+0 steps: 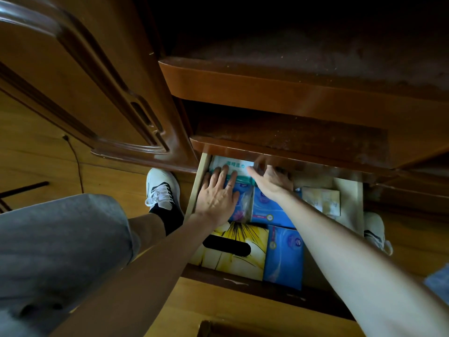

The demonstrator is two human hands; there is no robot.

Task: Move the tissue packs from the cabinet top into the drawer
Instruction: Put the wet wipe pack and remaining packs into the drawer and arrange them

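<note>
Your white and green tissue pack (pixel 230 167) lies flat at the far left of the open drawer (pixel 198 183), its long axis running left to right along the drawer's back, partly tucked under the cabinet ledge (pixel 279 149). Your left hand (pixel 218 193) lies on it with fingers straight and spread, pressing its near edge; your right hand (pixel 272 180) pinches its right end with curled fingers, so that grip is closed on the pack. Nearer you in the drawer lie blue packs (pixel 283 256), a yellow tissue box (pixel 233 246) with a dark oval slot, and a pale yellow pack (pixel 320 200) to the right. The pack's top carries teal printed characters, too blurred to read. The room is dim, with brown wooden furniture and a yellowish wood floor (pixel 36 142) where your white shoe (pixel 162 188) stands.
</note>
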